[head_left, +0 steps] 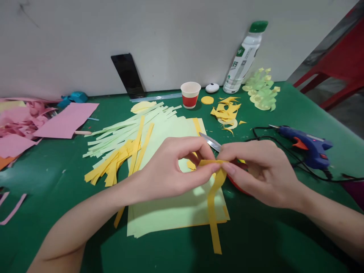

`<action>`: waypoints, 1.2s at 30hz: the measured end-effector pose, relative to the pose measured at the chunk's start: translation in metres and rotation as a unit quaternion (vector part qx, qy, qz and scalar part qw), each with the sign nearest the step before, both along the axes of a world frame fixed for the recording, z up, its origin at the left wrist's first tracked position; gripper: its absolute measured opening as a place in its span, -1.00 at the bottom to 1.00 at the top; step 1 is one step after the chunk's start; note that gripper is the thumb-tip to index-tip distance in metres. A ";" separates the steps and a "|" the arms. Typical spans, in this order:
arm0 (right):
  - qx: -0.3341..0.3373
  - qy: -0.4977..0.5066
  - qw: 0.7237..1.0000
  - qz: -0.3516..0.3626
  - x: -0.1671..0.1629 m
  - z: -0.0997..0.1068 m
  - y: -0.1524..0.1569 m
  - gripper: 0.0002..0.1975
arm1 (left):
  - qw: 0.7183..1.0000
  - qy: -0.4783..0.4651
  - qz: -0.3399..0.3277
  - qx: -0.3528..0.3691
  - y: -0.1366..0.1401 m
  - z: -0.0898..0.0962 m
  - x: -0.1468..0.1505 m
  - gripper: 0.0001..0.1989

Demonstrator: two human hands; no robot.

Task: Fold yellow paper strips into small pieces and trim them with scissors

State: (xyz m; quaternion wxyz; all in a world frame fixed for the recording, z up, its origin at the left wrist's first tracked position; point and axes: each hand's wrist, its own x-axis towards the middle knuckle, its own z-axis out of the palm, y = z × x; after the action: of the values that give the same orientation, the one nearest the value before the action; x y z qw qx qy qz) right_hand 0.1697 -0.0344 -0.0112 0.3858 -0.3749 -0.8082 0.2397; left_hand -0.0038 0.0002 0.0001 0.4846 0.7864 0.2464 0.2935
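A yellow paper strip hangs down from between my hands, its upper part bent over at the fingertips. My left hand pinches it between thumb and fingers. Close against it, my right hand pinches the same strip from the other side. Below lie stacked light green paper sheets with some yellow edges showing. Scissors rest behind the hands, their red handles partly hidden by my right hand. Left of the stack are piled yellow strips and light green strips.
A glue gun with a black cord lies at right. Along the wall stand a black phone, a paper cup, a bottle and a green paper piece. Yellow scraps lie behind the scissors, pink paper at left.
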 end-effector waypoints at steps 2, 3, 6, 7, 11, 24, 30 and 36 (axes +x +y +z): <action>0.001 -0.005 1.000 0.008 0.000 0.000 0.001 -0.79 | 1.000 0.015 -0.009 -0.004 0.000 0.000 0.000 -0.84; -0.011 -0.006 1.000 0.012 0.000 0.000 0.001 -0.77 | 1.000 0.021 -0.015 -0.009 0.001 0.001 0.001 -0.83; -0.071 -0.006 0.997 0.020 0.001 0.001 0.002 -0.77 | 0.999 0.024 -0.021 -0.039 0.003 0.001 0.001 -0.83; -0.085 -0.003 0.996 0.022 0.002 0.001 0.003 -0.78 | 0.998 0.023 -0.018 -0.048 0.004 0.001 0.000 -0.84; -0.100 -0.004 0.995 0.027 0.004 0.003 0.003 -0.79 | 0.998 0.014 -0.006 -0.059 0.005 0.002 -0.002 -0.84; -0.052 -0.061 0.996 0.030 -0.001 0.000 0.002 -0.73 | 0.994 0.077 -0.030 0.075 0.004 -0.001 0.001 -0.85; -0.065 -0.036 0.997 0.016 0.002 0.002 0.003 -0.72 | 0.995 0.078 -0.009 0.057 0.011 -0.001 -0.003 -0.87; -0.113 0.024 0.993 -0.035 0.004 0.001 0.003 -0.75 | 0.997 0.068 -0.034 0.007 0.015 -0.001 -0.001 -0.85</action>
State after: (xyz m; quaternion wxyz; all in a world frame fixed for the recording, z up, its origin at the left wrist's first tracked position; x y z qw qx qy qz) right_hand 0.1736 -0.0318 -0.0107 0.3684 -0.4381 -0.7527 0.3252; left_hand -0.0049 0.0155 -0.0005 0.4707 0.8159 0.2495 0.2246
